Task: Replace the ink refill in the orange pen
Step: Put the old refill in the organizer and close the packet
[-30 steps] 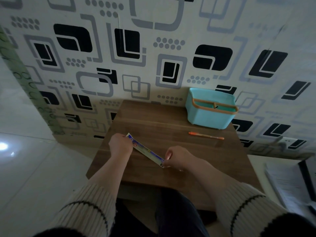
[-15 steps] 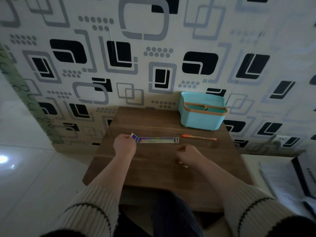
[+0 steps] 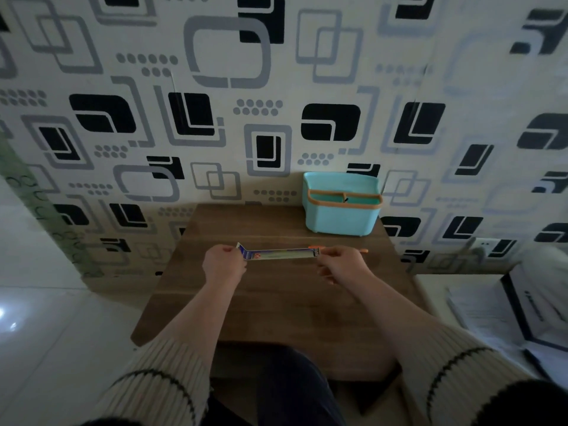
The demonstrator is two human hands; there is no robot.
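Observation:
A long, narrow refill packet (image 3: 278,254) with a blue end is stretched level above the wooden table (image 3: 276,302). My left hand (image 3: 222,264) pinches its blue left end. My right hand (image 3: 339,262) grips its right end. The orange pen (image 3: 362,250) lies on the table just behind my right hand, which hides most of it; only its two orange ends show.
A teal caddy (image 3: 341,207) with an orange rim stands at the table's back right, against the patterned wall. Papers and a dark-framed board (image 3: 522,305) lie on a low surface to the right. Pale floor tiles are on the left.
The packet swung from a diagonal to level. My right hand let go of it for a moment, then moved up and took its right end again, in front of the pen.

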